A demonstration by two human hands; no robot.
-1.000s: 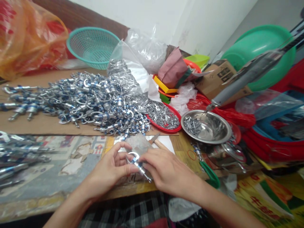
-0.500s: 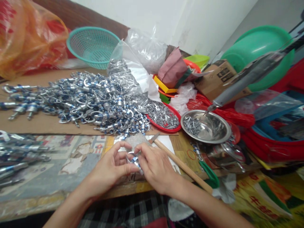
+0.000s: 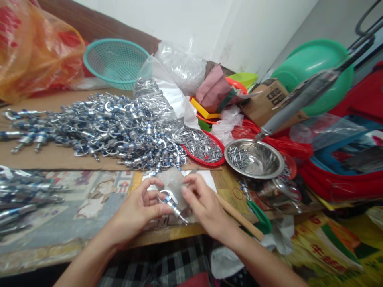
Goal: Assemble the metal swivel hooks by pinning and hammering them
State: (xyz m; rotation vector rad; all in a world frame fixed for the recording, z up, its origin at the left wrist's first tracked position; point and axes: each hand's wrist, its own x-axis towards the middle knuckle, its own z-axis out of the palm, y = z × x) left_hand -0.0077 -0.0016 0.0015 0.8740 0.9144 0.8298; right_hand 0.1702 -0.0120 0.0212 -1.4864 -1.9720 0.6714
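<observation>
Fingers [image 3: 160,210] of my left hand [image 3: 139,209] pinch a part [image 3: 171,202] near its ring end – thumb on the near side, the others curled behind. The part sits tilted, blue band at its middle, thin tip free and pointing down to the right. Position: in front of a grey block [image 3: 170,181], over the near edge of the bench [image 3: 119,205]; contact with the block, cannot tell. My right hand [image 3: 208,209] is just beside the part and apart from it, thumb and forefinger bent toward each other; whether the tips meet or hold something small, cannot tell. White paper [image 3: 209,178] shows on both sides of the block. A wooden handle [image 3: 241,218] slants out past my right hand, which hides some of it. Beyond: a pile [image 3: 119,129] of similar silver-and-blue pieces, tangled, on cardboard [image 3: 56,159]. Right of the pile, a red plate [image 3: 222,159] heaped with small metal bits; next to it, a steel bowl [image 3: 263,163], pins [image 3: 237,157] gathered at its left. Teal basket [image 3: 115,61] behind the pile.
</observation>
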